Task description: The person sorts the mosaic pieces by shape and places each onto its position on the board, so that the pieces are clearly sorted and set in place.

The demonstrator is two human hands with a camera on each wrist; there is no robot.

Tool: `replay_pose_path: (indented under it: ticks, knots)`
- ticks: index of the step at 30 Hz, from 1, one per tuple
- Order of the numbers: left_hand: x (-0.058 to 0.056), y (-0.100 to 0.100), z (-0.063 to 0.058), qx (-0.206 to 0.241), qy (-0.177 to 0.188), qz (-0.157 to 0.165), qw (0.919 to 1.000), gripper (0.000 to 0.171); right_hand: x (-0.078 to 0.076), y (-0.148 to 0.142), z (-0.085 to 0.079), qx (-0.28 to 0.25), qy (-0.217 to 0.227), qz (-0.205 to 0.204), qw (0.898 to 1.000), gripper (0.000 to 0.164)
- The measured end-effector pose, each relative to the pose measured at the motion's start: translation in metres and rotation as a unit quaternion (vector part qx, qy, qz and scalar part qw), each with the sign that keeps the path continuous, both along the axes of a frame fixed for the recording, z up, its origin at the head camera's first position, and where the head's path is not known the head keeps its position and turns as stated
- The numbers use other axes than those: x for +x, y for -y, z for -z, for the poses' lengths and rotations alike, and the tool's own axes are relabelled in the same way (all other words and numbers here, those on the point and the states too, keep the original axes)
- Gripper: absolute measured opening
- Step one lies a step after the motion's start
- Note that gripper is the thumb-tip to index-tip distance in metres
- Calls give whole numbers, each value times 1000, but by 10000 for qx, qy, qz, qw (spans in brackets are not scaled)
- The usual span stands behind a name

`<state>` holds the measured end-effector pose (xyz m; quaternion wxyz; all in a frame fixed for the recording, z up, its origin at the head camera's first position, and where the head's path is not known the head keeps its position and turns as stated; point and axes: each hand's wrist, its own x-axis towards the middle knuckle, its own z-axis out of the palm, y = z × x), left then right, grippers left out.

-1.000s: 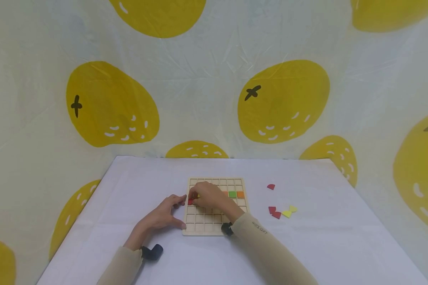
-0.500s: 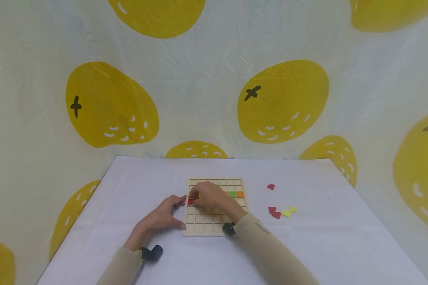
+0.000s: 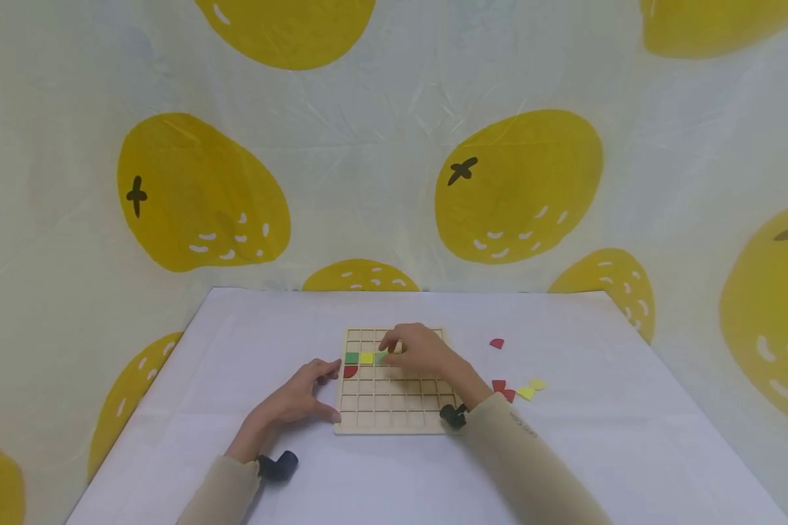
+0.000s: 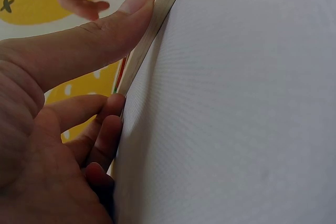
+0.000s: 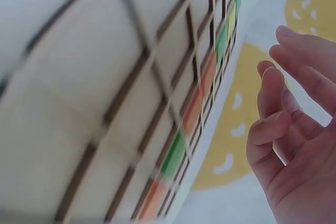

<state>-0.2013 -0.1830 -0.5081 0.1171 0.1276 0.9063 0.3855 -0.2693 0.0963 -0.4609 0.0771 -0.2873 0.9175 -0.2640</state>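
A wooden grid board lies on the white table. My left hand stays at its left side; in the left wrist view, the thumb and fingertips touch the board's edge. A red quarter-circle piece sits in a left-column cell, just below a green square and a yellow square. My right hand hovers over the board with loosely bent fingers and nothing between them. In the right wrist view, orange squares and a green square continue the row.
To the board's right lie a lone red quarter-circle piece, two more red pieces close together, and two yellow pieces. A cloth with yellow fruit prints hangs behind the table.
My right hand has let go of the red quarter-circle piece and moved right and up, uncovering the green and yellow squares. My left hand keeps its place at the board's edge.
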Motion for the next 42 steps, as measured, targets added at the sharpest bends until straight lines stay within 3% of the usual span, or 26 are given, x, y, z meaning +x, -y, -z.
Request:
replay_pose_path:
  ticks: [7, 29, 42]
  knots:
    - [1, 1, 3, -33, -33, -4, 10000, 106, -6, -43, 2, -53, -2, 410, 9991, 21]
    - [-1, 0, 3, -50, -50, 11, 10000, 105, -18, -165, 6, 526, 195, 1422, 9882, 20]
    - [0, -1, 1, -79, 16, -96, 9999, 106, -13, -187, 13, 707, 289, 1558, 9848, 27]
